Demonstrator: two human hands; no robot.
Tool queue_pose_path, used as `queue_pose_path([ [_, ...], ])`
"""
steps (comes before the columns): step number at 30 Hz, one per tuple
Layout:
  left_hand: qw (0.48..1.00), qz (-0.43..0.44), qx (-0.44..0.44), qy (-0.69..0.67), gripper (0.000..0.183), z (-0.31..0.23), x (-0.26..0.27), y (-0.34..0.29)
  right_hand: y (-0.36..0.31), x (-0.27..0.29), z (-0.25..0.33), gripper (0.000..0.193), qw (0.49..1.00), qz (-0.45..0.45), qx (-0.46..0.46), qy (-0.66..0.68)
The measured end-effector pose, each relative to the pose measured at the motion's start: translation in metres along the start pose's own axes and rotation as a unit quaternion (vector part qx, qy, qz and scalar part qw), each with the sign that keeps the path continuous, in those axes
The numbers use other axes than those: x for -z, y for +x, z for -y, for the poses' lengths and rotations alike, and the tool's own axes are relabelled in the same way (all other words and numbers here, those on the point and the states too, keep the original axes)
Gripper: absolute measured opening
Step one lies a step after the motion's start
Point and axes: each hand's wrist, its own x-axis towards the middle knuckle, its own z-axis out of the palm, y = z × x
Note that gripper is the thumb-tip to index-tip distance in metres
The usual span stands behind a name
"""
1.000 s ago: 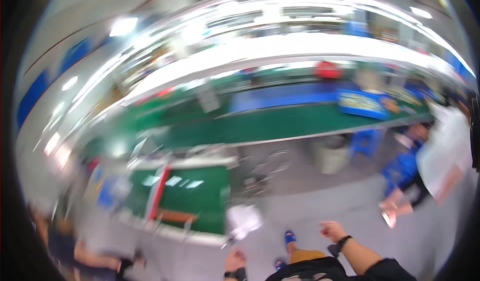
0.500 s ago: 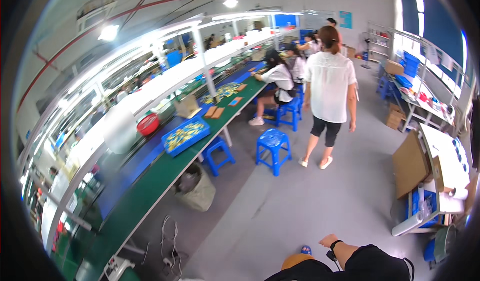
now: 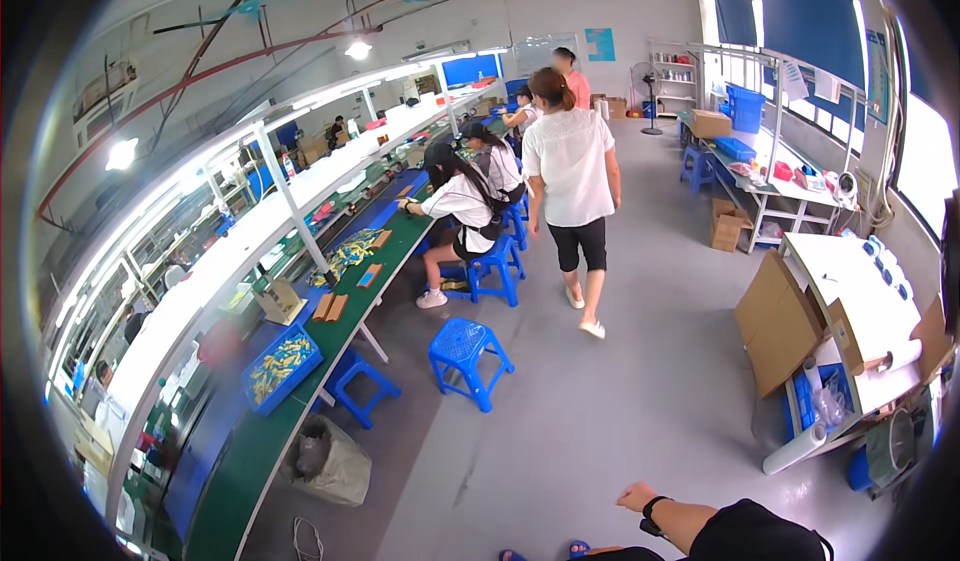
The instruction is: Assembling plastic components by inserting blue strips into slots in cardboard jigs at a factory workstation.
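workbench left, stools beside — cardboard right

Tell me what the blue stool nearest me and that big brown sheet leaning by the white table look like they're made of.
The blue stool looks like moulded plastic: uniform glossy colour and a perforated seat. The brown sheet looks like flattened corrugated cardboard: matte tan, with fold creases. My right hand holds nothing and is near neither.

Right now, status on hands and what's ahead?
Right hand low over floor, grip unclear. Left hand out of view. Blue stool, walking person ahead.
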Motion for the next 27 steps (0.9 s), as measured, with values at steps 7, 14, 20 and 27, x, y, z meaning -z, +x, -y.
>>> queue_pose_path([
  [7,0.985,0.072,-0.066,-0.139,0.016,-0.216,-0.129,0.091,0.049,0.006,-0.05,0.04,0.998,-0.001,-0.065,0.014],
  [14,0.919,0.204,-0.216,-0.257,0.009,-0.455,-0.227,0.157,0.126,0.039,-0.072,0.026,0.903,0.127,0.051,-0.408],
  [20,0.742,0.298,-0.574,-0.175,0.036,-0.78,-0.225,0.133,0.228,0.078,0.016,0.039,0.988,0.011,-0.044,-0.145],
  [27,0.477,0.409,-0.747,-0.217,0.09,-1.013,-0.133,0.049,0.361,0.114,0.146,0.032,0.998,-0.002,-0.062,0.017],
])
